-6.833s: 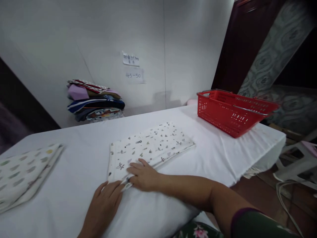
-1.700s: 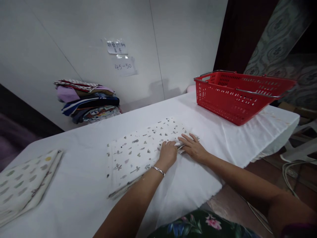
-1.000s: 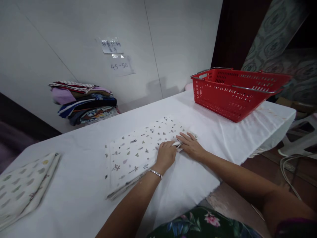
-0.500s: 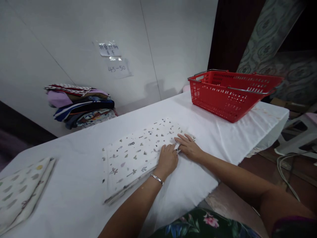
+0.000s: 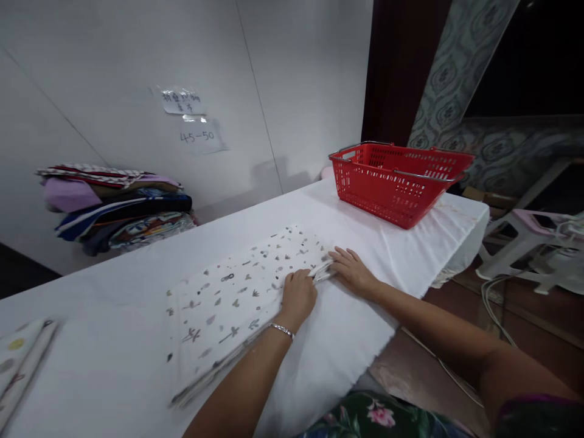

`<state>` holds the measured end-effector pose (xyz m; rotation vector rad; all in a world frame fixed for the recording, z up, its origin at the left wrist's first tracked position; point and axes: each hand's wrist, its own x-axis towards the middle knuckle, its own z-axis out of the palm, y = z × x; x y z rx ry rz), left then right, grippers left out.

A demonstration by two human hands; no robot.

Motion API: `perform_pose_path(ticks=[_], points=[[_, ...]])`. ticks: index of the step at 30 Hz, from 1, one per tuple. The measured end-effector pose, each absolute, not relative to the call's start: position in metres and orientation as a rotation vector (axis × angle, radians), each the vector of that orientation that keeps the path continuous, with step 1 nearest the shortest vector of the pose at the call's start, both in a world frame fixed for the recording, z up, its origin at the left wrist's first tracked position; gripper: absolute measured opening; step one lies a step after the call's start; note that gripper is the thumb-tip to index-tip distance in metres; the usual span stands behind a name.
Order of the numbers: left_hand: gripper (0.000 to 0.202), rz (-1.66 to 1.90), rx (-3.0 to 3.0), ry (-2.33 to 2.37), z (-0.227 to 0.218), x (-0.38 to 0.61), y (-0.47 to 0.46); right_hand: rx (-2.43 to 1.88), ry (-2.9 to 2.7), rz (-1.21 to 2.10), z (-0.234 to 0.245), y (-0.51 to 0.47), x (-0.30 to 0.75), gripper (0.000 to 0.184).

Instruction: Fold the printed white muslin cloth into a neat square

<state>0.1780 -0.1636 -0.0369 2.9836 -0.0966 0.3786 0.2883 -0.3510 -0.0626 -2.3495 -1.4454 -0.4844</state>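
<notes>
A folded white cloth (image 5: 228, 292) printed with small grey motifs lies flat on the white-covered table (image 5: 401, 249). My left hand (image 5: 297, 293), with a bracelet at the wrist, rests curled on the cloth's near right corner and pinches its layered edge. My right hand (image 5: 350, 271) lies just to the right of it, fingers stretched flat over the same corner.
A red plastic basket (image 5: 398, 180) stands at the table's far right end. A stack of folded coloured fabrics (image 5: 114, 207) sits against the wall at the back left. Another folded printed cloth (image 5: 18, 359) lies at the left edge. White plastic stools (image 5: 529, 243) stand on the floor to the right.
Both hands went from the cloth's left near corner to its right near corner and stay there. The view has swung right, so the cloth and basket sit further left in frame.
</notes>
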Motion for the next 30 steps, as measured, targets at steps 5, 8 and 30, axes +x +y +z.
perform_pose_path(ticks=[5,8,30], points=[[0.019,0.250,2.914,-0.008,-0.029,0.180,-0.162,-2.399,-1.269,-0.499,-0.063,-0.385,0.296,0.032],[0.019,0.219,2.905,0.006,-0.025,0.181,-0.162,-2.395,-1.200,-0.473,-0.063,-0.392,0.297,0.029],[0.018,0.312,2.885,-0.001,-0.031,0.181,-0.161,-2.358,-0.547,0.155,-0.060,-0.365,0.317,0.021]])
